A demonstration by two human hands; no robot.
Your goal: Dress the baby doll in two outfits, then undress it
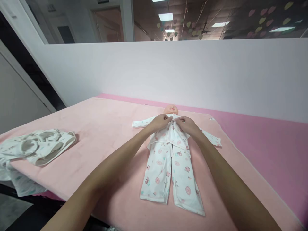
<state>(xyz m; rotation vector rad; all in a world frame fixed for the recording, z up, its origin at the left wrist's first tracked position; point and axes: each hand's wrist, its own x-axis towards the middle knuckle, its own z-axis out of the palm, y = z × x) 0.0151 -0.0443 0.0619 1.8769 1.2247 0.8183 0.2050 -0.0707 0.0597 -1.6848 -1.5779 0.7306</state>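
Both of our hands meet over the chest of a baby doll [170,109], which lies on its back on the pink blanket [108,128] straight ahead of us. Our left hand [160,122] and right hand [186,123] each pinch a front edge of its printed cotton top [172,136] between thumb and fingertips, knuckles nearly touching. Matching trousers [168,173] run back from the hands towards us, flat and loose. We judge the fabric thin, light and limp: it will bunch and slide over the doll's smooth body, so the hemmed front edges near the collar give the surest hold. The doll itself looks light and easily shifted. Well out beyond our left hand lies a crumpled heap of baby clothes [38,146].
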